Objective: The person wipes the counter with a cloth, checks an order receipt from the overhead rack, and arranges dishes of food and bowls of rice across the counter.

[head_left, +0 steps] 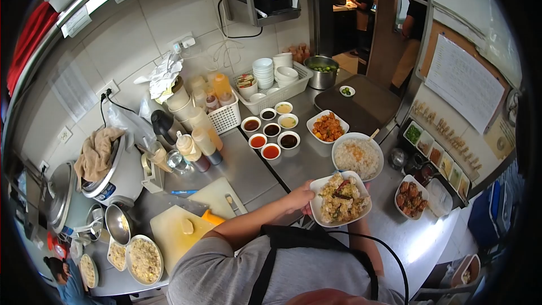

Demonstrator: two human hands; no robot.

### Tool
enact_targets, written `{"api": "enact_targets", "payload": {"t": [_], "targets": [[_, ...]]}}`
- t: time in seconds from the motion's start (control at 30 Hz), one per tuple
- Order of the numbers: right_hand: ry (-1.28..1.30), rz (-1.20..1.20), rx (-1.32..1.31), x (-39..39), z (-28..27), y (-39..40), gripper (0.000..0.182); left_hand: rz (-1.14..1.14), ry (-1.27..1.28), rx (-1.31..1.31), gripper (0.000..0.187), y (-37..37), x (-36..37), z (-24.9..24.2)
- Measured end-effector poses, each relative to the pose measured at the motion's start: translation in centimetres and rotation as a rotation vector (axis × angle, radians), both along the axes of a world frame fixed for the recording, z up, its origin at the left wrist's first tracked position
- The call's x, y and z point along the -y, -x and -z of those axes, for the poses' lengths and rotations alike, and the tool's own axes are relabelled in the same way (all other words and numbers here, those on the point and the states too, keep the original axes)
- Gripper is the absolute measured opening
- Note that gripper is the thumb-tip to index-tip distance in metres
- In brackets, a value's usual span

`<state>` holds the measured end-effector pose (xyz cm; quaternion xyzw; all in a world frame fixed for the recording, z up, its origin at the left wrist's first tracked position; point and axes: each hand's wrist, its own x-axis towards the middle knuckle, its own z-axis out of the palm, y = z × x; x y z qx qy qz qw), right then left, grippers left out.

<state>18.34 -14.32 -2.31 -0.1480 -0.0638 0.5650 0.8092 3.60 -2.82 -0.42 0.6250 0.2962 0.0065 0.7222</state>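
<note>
A white square bowl of fried, pale golden food with dark red pieces [340,196] is held up in front of my chest. My left hand [300,196] grips its left edge. On the opposite side, my right hand [363,192] is mostly hidden behind the bowl, with only a little skin showing at the rim. Just beyond is a round bowl of rice [358,156] with a spoon in it. Behind that stands a white bowl of orange-red food [328,127]. Small sauce bowls [271,129] sit to the left. A bowl of browned meat [411,197] is at the right.
A brown tray [361,101] lies at the back near a metal pot [323,72]. Cutting boards [175,231], squeeze bottles [192,149] and rice bowls [144,260] are on the left. A person [65,277] is at the lower left; others stand beyond the doorway.
</note>
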Motion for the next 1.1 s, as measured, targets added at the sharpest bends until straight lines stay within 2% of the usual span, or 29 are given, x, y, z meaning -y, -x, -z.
{"api": "enact_targets", "payload": {"t": [0.2,0.23,0.27,0.3,0.33,0.37,0.4,0.47,0.5,0.57,0.67,0.73,0.8,0.83,0.87,0.9,0.93,1.0,1.07,1.1], "targets": [[0.149,0.072,0.040,-0.5,-1.8,5.0,0.063,-0.180,-0.206,0.067,0.047,0.4,0.0,-2.6],[0.173,0.048,0.043,-0.3,-1.6,5.1,0.063,-0.194,-0.226,0.051,0.046,0.3,-0.7,-1.7],[0.191,0.004,0.030,-0.1,-1.0,4.9,0.063,-0.186,-0.309,0.147,0.044,0.7,-1.3,-0.5],[0.148,-0.135,0.031,0.3,0.6,3.5,0.060,-0.208,-0.597,0.317,0.045,0.2,-2.9,4.3],[0.106,-0.275,0.041,0.7,2.2,2.1,0.057,-0.258,-0.317,0.125,0.045,0.8,-1.6,0.7],[0.159,-0.309,0.114,2.0,1.7,1.4,0.054,-0.219,-0.211,0.066,0.046,1.0,-1.8,0.5],[0.212,-0.354,0.184,3.4,1.3,0.7,0.050,-0.213,-0.179,0.112,0.045,1.1,-1.7,1.1],[0.550,-0.243,0.223,5.5,3.2,-1.1,0.044,-0.201,-0.117,0.077,0.039,0.8,-1.5,1.1],[0.632,-0.161,0.299,6.9,1.5,-1.5,0.037,-0.195,-0.112,0.085,0.038,0.6,-1.4,1.8],[0.800,-0.052,0.548,10.0,-0.7,-2.7,0.035,-0.163,-0.097,0.082,0.038,-0.1,-0.7,2.7],[1.141,0.061,0.978,14.5,-0.6,-4.3,0.035,-0.067,-0.041,0.079,0.036,-1.6,0.4,3.6],[1.463,0.113,1.314,17.4,1.4,-5.5,0.040,-0.013,0.005,0.125,0.034,-3.4,1.3,5.1],[1.747,0.178,1.490,20.4,3.7,-6.7,0.039,-0.005,0.043,0.068,0.033,-4.3,3.3,3.4],[1.815,0.239,1.455,21.4,3.0,-6.8,0.037,0.000,-0.221,0.338,0.035,-5.7,2.1,13.6],[1.879,0.330,1.430,22.7,3.6,-7.8,0.033,0.019,-0.318,0.313,0.039,-6.3,2.6,13.8],[1.937,0.398,1.349,22.9,1.8,-7.9,0.031,0.056,-0.288,0.321,0.041,-6.6,3.2,12.3],[1.970,0.561,1.475,24.5,3.3,-9.1,0.031,0.080,-0.243,0.262,0.043,-7.4,3.5,14.6],[2.010,0.560,1.469,26.5,4.1,-12.3,0.032,0.115,-0.070,0.150,0.045,-7.3,4.9,11.1],[2.039,0.300,1.546,27.1,3.4,-13.6,0.034,0.131,0.024,0.098,0.046,-7.4,5.9,9.4],[2.119,0.337,1.688,26.3,2.9,-12.9,0.036,0.135,0.049,0.082,0.047,-7.2,6.2,9.1]]}}
